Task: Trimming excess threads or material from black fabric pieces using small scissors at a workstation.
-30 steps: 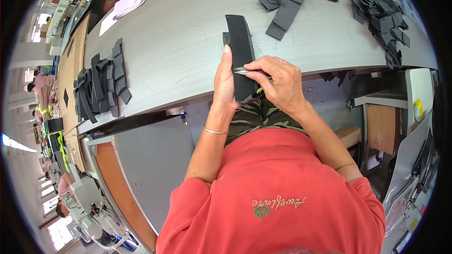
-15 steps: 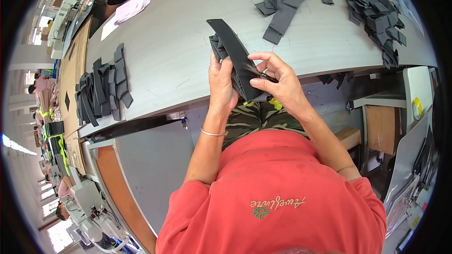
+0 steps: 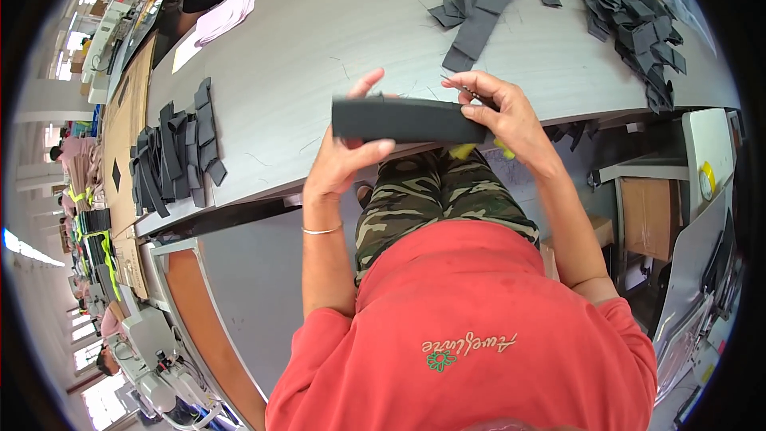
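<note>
Black fabric, folded into a long strip (image 3: 399,120), lies crosswise between the two hands, over the near edge of the worktop (image 3: 295,40). Its left end sits inside the wide spread of the left hand (image 3: 339,161), forefinger raised above the strip's upper edge and thumb stretched along its lower edge; how firmly these fingers touch the cloth I cannot tell. At the other end, the right hand (image 3: 511,116) pinches the strip, its thumb on the near face. That same hand also holds a slim dark pointed tool (image 3: 472,93) among its fingers, the tip pointing up and to the left, just above the strip. Small bright yellow pieces (image 3: 463,151) show directly below the right hand's end of the strip, too blurred to identify.

Well to the left of the left hand, a cluster of dark grey fabric strips (image 3: 174,152) lies side by side at the worktop's edge. Just beyond the right hand, more folded grey strips (image 3: 479,24) stretch away from its fingertips, and farther to its right is a large tangled heap of dark strips (image 3: 634,24). Loose threads (image 3: 345,69) lie past the left hand's forefinger. A thin bracelet (image 3: 321,231) circles the left wrist, and camouflage trousers (image 3: 439,195) show below and between the hands.
</note>
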A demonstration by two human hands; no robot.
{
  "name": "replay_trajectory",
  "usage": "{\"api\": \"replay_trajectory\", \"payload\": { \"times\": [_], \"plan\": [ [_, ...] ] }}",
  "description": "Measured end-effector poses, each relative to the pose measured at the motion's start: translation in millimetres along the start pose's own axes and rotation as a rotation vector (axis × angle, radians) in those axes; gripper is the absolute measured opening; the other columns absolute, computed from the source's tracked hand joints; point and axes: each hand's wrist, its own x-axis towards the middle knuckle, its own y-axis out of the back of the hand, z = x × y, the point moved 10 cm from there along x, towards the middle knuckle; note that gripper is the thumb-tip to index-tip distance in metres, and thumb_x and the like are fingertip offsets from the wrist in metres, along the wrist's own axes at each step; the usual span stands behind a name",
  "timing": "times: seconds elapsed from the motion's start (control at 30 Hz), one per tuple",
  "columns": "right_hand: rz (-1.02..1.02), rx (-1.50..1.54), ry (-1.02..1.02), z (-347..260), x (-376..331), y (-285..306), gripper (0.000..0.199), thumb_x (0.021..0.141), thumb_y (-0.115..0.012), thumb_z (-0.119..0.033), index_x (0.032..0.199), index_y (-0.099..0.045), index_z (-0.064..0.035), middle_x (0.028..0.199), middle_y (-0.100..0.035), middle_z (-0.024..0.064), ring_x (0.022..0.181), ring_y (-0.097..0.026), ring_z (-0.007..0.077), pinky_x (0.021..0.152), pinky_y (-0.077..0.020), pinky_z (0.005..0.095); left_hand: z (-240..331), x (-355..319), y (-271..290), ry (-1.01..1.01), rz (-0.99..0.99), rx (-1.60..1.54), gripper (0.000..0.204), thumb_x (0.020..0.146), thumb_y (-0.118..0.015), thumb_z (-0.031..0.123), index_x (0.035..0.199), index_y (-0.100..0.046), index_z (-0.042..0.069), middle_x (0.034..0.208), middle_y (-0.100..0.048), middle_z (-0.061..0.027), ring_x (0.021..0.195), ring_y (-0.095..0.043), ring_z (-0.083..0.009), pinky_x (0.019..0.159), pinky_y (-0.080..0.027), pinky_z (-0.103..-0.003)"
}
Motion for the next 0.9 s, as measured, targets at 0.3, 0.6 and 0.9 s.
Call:
{"api": "replay_trajectory", "payload": {
  "times": [0.3,0.6,0.9],
  "plan": [
    [0.035,-0.393,0.078,-33.7,20.0,8.7,0.034,0.077,-0.055,0.005,0.110,-0.062,-0.0032,0.092,-0.060,-0.0006,0.084,-0.051,0.0113,0.081,-0.0419,0.0257,-37.9,-17.7,-13.7,0.427,-0.285,0.118,0.077,0.077,-0.068,0.056,0.128,-0.051,0.001,0.115,-0.058,-0.0082,0.103,-0.056,-0.0144,0.087,-0.045,-0.030],
    [0.072,-0.510,0.223,-50.2,38.0,-1.6,0.026,0.084,-0.057,-0.004,0.108,-0.065,-0.0111,0.088,-0.066,0.0145,0.083,-0.062,0.0291,0.076,-0.0459,0.0374,-32.9,-6.3,-4.7,0.247,0.023,0.075,0.035,0.083,-0.064,0.004,0.117,-0.059,-0.003,0.099,-0.065,-0.0059,0.088,-0.061,-0.0107,0.079,-0.050,-0.025],
    [-0.084,0.108,0.039,-8.3,21.9,-6.3,0.028,0.085,-0.066,-0.012,0.112,-0.063,-0.0028,0.100,-0.062,-0.0006,0.089,-0.056,0.0069,0.082,-0.0444,0.0219,-10.0,8.7,31.6,0.071,0.120,-0.234,0.040,0.083,-0.061,0.001,0.122,-0.057,0.001,0.101,-0.063,-0.0057,0.089,-0.061,-0.0117,0.081,-0.049,-0.025]
  ]
}}
